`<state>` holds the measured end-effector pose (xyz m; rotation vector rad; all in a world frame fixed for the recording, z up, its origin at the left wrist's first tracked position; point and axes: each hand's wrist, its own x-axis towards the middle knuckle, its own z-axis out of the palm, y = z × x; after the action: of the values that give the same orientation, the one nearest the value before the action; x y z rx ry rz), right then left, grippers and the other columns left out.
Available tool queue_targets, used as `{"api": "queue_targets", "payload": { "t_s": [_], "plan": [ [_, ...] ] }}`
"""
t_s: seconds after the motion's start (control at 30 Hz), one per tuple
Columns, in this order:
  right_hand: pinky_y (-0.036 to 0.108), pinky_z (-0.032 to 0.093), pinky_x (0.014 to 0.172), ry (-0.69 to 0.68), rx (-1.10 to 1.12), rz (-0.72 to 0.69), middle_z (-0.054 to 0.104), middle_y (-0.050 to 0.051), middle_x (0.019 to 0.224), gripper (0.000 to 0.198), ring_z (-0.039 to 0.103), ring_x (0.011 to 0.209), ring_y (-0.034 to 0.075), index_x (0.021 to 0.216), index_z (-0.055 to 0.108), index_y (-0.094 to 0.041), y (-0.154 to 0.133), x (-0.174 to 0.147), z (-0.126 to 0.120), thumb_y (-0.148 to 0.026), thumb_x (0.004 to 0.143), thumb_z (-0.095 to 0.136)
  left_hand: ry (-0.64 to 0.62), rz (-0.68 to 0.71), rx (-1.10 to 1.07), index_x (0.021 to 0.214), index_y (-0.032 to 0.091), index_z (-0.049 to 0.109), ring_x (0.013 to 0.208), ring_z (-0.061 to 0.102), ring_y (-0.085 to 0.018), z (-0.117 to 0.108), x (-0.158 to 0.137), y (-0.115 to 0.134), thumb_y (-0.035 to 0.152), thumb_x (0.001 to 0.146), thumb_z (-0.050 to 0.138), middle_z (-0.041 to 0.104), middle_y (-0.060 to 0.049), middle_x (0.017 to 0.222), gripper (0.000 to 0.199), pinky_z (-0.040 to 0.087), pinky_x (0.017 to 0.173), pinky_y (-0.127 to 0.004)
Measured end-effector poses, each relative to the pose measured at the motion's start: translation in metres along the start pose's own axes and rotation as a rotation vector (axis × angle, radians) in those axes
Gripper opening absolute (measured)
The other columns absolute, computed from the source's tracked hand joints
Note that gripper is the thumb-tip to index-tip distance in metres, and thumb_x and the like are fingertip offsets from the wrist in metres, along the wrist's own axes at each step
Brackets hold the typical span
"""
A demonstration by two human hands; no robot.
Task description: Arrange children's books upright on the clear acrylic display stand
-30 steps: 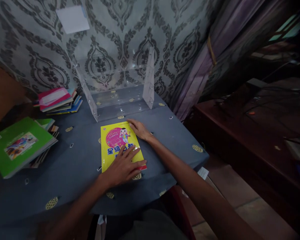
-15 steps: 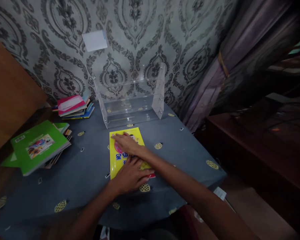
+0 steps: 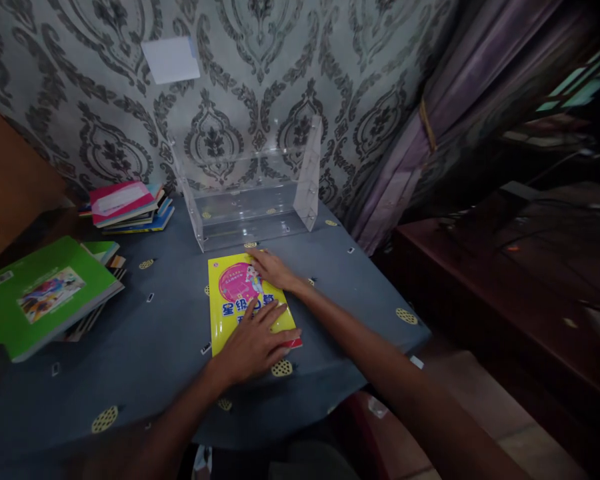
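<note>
A yellow book [image 3: 221, 273] with a pink circle and blue lettering lies flat on the table near its front, a red edge showing at the lower right. My left hand [image 3: 253, 341] rests flat over its lower part, fingers spread. At the book's upper right corner lies my right hand [image 3: 274, 269], fingers stretched out along the top edge. Just behind the book stands a clear acrylic rack [image 3: 247, 200] with several tiers and nothing on them.
A stack of books with a green one [image 3: 50, 293] on top sits at the left. Behind it is a smaller pile topped by a pink book [image 3: 123, 202]. The blue tablecloth [image 3: 165, 360] ends at the right before a dark red cabinet [image 3: 480, 280]. A purple curtain [image 3: 405, 160] hangs there.
My right hand has slid right across the cover to the upper right corner, uncovering the pink circle. My left hand stays on the lower part. The view has shifted slightly.
</note>
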<state>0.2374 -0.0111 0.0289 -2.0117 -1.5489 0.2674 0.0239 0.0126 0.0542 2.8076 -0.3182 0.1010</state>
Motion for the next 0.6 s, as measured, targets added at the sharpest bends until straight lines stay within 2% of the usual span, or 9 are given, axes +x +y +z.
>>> {"api": "queue_targets", "payload": {
  "t_s": [0.1,0.2,0.3,0.4,0.5,0.6],
  "plan": [
    [0.051,0.029,0.123,0.052,0.025,0.047,0.055,0.012,0.151,0.048,0.049,0.142,0.023,0.149,0.047,-0.018,0.021,-0.025,-0.01,-0.024,0.103,0.034,-0.004,0.0,0.003,0.139,0.04,0.058,0.149,0.037,-0.03,0.003,-0.001,0.0,0.044,0.101,0.05,0.043,-0.008,0.159,0.04,0.027,0.121,-0.061],
    [0.053,0.026,0.124,0.07,0.034,0.046,0.054,0.009,0.152,0.048,0.046,0.145,0.022,0.148,0.049,-0.021,0.03,-0.041,-0.012,-0.021,0.101,0.035,-0.015,-0.004,-0.001,0.139,0.039,0.059,0.149,0.036,-0.03,0.004,-0.003,0.0,0.045,0.1,0.051,0.042,-0.007,0.16,0.04,0.026,0.122,-0.061],
    [0.054,0.026,0.124,0.07,0.022,0.049,0.055,0.01,0.152,0.048,0.046,0.144,0.023,0.146,0.051,-0.02,0.029,-0.044,-0.01,-0.021,0.101,0.037,-0.005,0.008,-0.035,0.143,0.038,0.055,0.149,0.037,-0.028,0.001,0.0,-0.007,0.044,0.101,0.049,0.046,-0.006,0.158,0.043,0.024,0.123,-0.058],
    [0.053,0.027,0.124,0.071,-0.007,0.064,0.053,0.01,0.153,0.047,0.046,0.145,0.022,0.145,0.052,-0.019,0.027,-0.042,-0.01,-0.02,0.1,0.038,0.085,-0.052,-0.053,0.145,0.03,0.053,0.147,0.04,-0.024,-0.006,0.015,-0.026,0.035,0.105,0.039,0.051,-0.008,0.153,0.043,0.029,0.123,-0.053],
    [0.052,0.026,0.124,0.062,-0.026,0.064,0.052,0.01,0.154,0.047,0.044,0.146,0.021,0.145,0.052,-0.019,0.024,-0.042,-0.012,-0.02,0.101,0.038,0.149,-0.139,0.0,0.141,0.023,0.058,0.148,0.037,-0.029,-0.008,0.032,-0.047,0.031,0.103,0.042,0.051,-0.013,0.152,0.042,0.032,0.12,-0.058],
    [0.05,0.026,0.124,0.05,-0.046,0.059,0.051,0.011,0.154,0.046,0.043,0.147,0.021,0.146,0.051,-0.017,0.022,-0.043,-0.013,-0.02,0.101,0.04,0.132,-0.141,0.04,0.139,0.026,0.06,0.149,0.033,-0.032,-0.005,0.037,-0.05,0.031,0.101,0.048,0.049,-0.013,0.152,0.04,0.031,0.119,-0.063]
  ]
}}
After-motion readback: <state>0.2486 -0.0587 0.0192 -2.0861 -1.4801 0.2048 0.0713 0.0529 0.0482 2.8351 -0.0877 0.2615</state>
